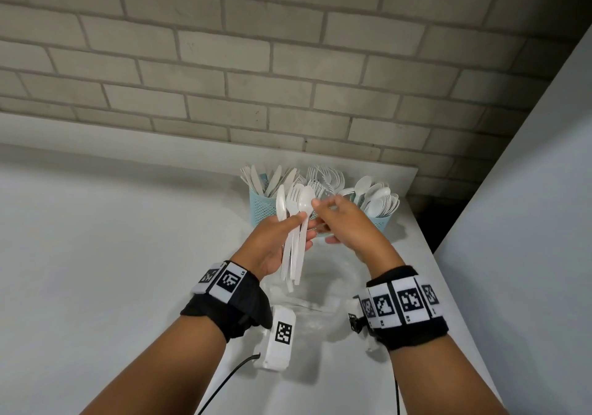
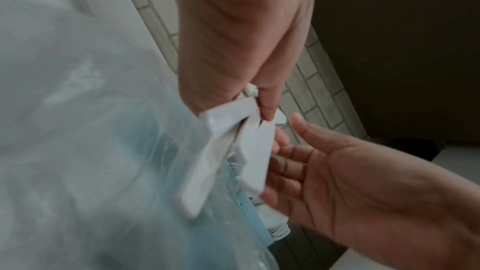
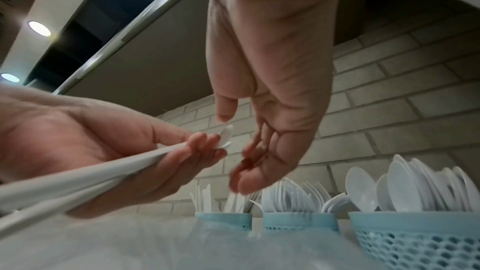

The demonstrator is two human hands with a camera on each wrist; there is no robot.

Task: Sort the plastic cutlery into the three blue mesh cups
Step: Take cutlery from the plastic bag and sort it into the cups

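A small bundle of white plastic cutlery [image 1: 296,222], a spoon, a fork and a third flat piece visible at its top, stands nearly upright above the white table [image 1: 112,238], handles pointing down toward the wearer. The left hand [image 1: 275,241] grasps this bundle around the handles, thumb across the front and fingers curled behind; the right wrist view confirms the fingers [image 3: 200,145] wrapped on the stems.

The right hand [image 1: 346,222] sits just beside the bundle at its 3 o'clock, fingers loosely extended and empty, its thumb tip [image 1: 315,203] close to the spoon bowl. Whether thumb and bowl touch cannot be determined.

Beyond the hands, at 12 o'clock, three light blue mesh plastic cups stand in a row near the table's far edge. The left cup [image 1: 261,206] holds knives, the middle cup [image 3: 298,221] holds forks, and the right cup [image 1: 381,220] holds spoons. The middle cup is largely hidden behind the hands in the head view.

Between the wrists, at 6 o'clock from the bundle, a crumpled clear plastic bag [image 1: 314,296] lies on the table. Black wristbands with square black-and-white markers [image 1: 407,305] encircle both wrists. A pale brick wall [image 1: 256,62] rises behind the table.
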